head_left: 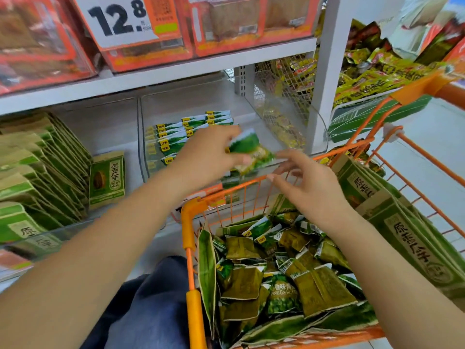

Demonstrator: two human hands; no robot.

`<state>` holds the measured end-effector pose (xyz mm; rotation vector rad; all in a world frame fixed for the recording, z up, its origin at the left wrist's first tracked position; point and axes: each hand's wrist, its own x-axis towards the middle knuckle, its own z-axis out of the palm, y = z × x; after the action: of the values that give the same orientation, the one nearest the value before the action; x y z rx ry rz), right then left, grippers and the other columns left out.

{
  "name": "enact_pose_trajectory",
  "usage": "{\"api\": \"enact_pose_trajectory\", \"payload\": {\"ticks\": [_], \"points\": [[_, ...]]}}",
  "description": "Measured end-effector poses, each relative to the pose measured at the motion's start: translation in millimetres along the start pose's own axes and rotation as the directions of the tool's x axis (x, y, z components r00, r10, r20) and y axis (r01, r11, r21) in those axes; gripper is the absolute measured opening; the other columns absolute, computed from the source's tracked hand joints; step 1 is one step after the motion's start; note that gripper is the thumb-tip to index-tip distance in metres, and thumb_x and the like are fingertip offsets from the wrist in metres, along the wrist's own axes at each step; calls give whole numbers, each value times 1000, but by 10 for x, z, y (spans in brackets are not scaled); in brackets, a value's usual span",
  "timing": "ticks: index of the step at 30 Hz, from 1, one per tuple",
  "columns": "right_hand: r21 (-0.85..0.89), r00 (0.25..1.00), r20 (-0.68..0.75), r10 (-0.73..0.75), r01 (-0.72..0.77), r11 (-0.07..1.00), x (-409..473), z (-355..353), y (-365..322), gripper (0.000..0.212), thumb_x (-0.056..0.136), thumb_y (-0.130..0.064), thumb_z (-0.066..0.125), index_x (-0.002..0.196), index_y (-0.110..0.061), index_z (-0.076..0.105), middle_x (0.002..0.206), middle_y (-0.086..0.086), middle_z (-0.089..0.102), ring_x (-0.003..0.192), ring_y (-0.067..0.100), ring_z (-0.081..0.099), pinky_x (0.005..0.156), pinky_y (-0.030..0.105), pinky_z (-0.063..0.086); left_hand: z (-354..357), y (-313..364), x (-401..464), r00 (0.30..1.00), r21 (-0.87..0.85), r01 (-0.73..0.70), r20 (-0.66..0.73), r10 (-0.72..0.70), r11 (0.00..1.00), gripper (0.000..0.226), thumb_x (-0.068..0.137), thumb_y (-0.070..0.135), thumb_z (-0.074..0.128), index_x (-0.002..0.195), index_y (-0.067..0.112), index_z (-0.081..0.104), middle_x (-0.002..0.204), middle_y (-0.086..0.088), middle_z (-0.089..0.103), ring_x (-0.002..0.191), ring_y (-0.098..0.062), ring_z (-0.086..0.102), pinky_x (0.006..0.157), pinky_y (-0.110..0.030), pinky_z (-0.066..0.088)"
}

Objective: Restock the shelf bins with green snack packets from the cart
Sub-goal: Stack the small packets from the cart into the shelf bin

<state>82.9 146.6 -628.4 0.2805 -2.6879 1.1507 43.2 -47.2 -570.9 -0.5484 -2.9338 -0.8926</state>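
Note:
My left hand (pixel 208 154) grips a small stack of green snack packets (pixel 251 152) just above the front edge of a clear shelf bin (pixel 143 157). Rows of the same green packets (pixel 191 129) stand in that bin, filling its left and back part. My right hand (pixel 304 180) hovers beside the held packets with its fingers spread and holds nothing. Below both hands the orange cart (pixel 191 222) holds a loose heap of green snack packets (pixel 284 273).
Tall green seed bags (pixel 412 235) lean along the cart's right side. A bin of similar seed bags (pixel 42 170) fills the shelf's left. Orange boxes and a 12.8 price sign (pixel 118 18) sit on the shelf above. A wire basket with yellow packets (pixel 294 71) stands to the right.

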Motion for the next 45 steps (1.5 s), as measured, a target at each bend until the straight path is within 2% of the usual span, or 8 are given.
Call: {"api": "enact_pose_trajectory", "payload": {"ticks": [10,12,20,24,30,36,40,45], "points": [[-416,1000,-23,22,-29,909,76,90,334,51,93,-37,56,136,-12,47,140,13,47,136,32,34,112,45,29,259,-177,563,952,281,1,293,-87,960,51,84,26,73,50,13,37,91,11,21,53,-32,25,54,-30,20],[-421,999,-26,22,-31,907,82,93,336,50,93,-37,55,136,-13,48,141,13,46,136,32,34,112,45,28,357,-225,585,937,393,-12,325,-127,920,45,85,21,70,51,9,44,57,-5,18,52,-33,32,54,-32,30],[-424,1000,-19,20,-26,905,71,84,321,49,92,-35,56,136,-14,48,141,12,46,135,31,35,111,46,31,543,-254,651,979,568,70,120,-166,820,9,84,13,61,84,16,69,85,-2,64,89,-27,56,94,-39,34],[-416,1000,-5,30,-29,909,71,83,325,48,92,-32,57,136,-15,48,143,11,44,137,30,33,112,45,28,576,-271,625,964,603,119,121,-238,789,28,83,8,56,58,15,45,60,-2,39,61,-19,38,74,-31,32],[-173,996,-20,-82,78,982,23,-8,114,11,88,-30,64,97,-25,66,89,-9,64,88,15,60,75,32,48,385,-315,588,916,447,135,285,-284,884,34,87,40,59,83,9,72,81,-7,65,75,-25,57,65,-31,42],[-398,929,371,-14,173,901,-23,141,50,9,88,-27,61,95,-29,68,85,-11,65,85,16,64,72,30,52,228,-90,-91,986,172,-10,-163,38,985,18,91,27,55,88,24,73,83,15,63,81,-12,56,70,-29,43],[-457,702,673,232,148,877,-78,241,71,19,82,-30,70,100,-26,70,89,-12,65,93,11,61,77,26,50,413,-25,-636,958,81,-98,277,72,992,15,88,31,61,99,30,71,87,19,61,80,0,56,77,-28,48],[-488,572,739,355,93,868,-105,266,107,22,84,-23,70,105,-18,71,99,-4,67,101,16,61,81,25,48,739,-63,-964,658,361,-351,751,-46,864,38,81,43,69,112,22,60,99,3,64,91,-20,57,93,-37,40]]}}
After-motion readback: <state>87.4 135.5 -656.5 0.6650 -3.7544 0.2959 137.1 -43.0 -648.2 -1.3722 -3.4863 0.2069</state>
